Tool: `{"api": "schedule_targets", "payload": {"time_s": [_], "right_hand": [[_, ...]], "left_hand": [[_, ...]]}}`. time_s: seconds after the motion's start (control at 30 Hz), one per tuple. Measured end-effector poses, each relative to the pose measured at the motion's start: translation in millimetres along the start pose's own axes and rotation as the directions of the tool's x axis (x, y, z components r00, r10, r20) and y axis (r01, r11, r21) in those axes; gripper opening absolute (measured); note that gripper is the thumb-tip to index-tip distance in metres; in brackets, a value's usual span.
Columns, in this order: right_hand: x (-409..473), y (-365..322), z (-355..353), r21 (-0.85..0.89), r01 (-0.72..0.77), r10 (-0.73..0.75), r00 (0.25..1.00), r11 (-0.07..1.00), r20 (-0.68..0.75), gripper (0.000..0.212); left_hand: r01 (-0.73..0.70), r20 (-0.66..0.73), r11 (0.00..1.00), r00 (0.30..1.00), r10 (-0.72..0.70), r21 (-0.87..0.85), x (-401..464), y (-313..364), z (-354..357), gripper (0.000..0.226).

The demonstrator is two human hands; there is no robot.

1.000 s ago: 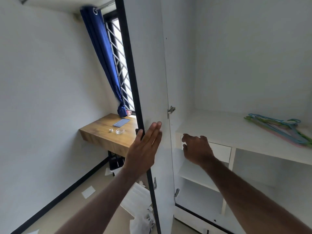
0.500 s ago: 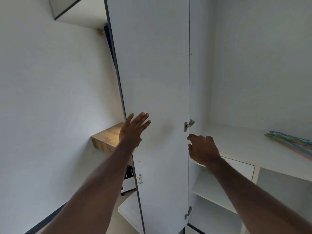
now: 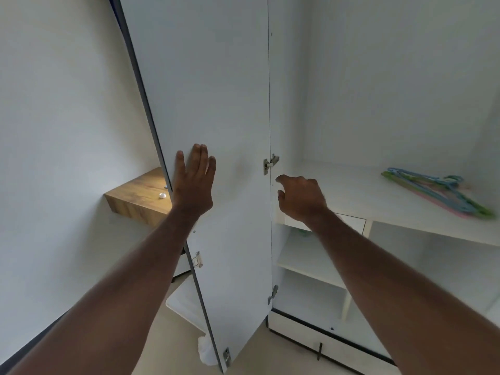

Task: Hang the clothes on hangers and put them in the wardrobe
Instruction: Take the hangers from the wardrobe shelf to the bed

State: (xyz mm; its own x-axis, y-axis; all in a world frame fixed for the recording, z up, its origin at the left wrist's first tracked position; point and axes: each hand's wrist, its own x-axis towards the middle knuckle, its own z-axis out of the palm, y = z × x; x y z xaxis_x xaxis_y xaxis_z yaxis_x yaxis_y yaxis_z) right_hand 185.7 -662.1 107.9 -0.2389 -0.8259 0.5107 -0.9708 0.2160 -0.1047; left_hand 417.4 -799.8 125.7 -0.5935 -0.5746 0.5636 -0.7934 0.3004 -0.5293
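1. A plain room with pale walls; a white wardrobe fills the right side, and its tall door stands swung open toward the left.
2. The left hand lies flat against the inner face of the door, near its dark outer edge, fingers straight and close together, pointing upward. It holds nothing.
3. The right hand hovers in front of the wardrobe's hinge side, just below a metal hinge. Its fingers are loosely curled with the forefinger reaching toward the door edge; it grips nothing, and whether it touches the panel cannot be told.
4. A small bundle of plastic hangers, blue, green and pink, lies flat on the wide white shelf inside the wardrobe, far right, well apart from both hands. No clothes are on them.
5. Below the shelf are open white compartments and, at the base, a drawer with a dark handle.
6. Left of the door, a wooden ledge juts from the wall with a small white cap on it.
7. Compared with half a second ago, the door has swung a little wider, the left hand's fingers have drawn together and sit flatter on it, and more of the hangers and the lower drawer are now in view.
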Motion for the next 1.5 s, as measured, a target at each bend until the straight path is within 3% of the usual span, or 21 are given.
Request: {"api": "schedule_targets", "payload": {"time_s": [0.17,0.3,0.47,0.73,1.1,1.27,1.5], "right_hand": [[8.9,50.6,8.3,0.029,-0.072,0.072,0.997,0.997,-0.011,0.036],[20.1,102.5,14.7,0.053,-0.118,0.117,0.993,0.992,0.004,0.034],[25.0,185.3,17.1,0.007,-0.151,0.151,0.988,0.988,0.000,0.033],[-1.1,352.1,2.5,-0.113,-0.299,0.304,0.952,0.948,0.034,0.032],[-52.5,527.5,4.5,-0.200,-0.662,0.676,0.737,0.722,0.002,0.026],[-41.8,580.1,25.6,-0.233,-0.742,0.768,0.639,0.629,0.039,0.023],[-3.0,629.7,59.1,-0.302,-0.826,0.876,0.475,0.476,0.081,0.034]], "left_hand": [[-0.091,-0.067,0.966,0.995,0.077,-0.241,25.4,51.7,-0.5,0.068],[-0.119,-0.028,0.911,0.993,0.117,-0.395,61.0,118.9,-23.4,0.035],[-0.113,0.025,0.830,0.988,0.151,-0.547,124.9,215.7,-59.7,0.038],[-0.066,0.095,0.605,0.968,0.231,-0.794,201.6,372.1,-108.7,0.036],[-0.149,0.092,0.483,0.893,0.440,-0.863,274.6,526.9,-128.9,0.035],[-0.206,0.044,0.422,0.859,0.511,-0.883,317.0,579.8,-103.4,0.034],[-0.248,-0.038,0.291,0.818,0.575,-0.924,386.0,644.2,-61.9,0.031]]}}
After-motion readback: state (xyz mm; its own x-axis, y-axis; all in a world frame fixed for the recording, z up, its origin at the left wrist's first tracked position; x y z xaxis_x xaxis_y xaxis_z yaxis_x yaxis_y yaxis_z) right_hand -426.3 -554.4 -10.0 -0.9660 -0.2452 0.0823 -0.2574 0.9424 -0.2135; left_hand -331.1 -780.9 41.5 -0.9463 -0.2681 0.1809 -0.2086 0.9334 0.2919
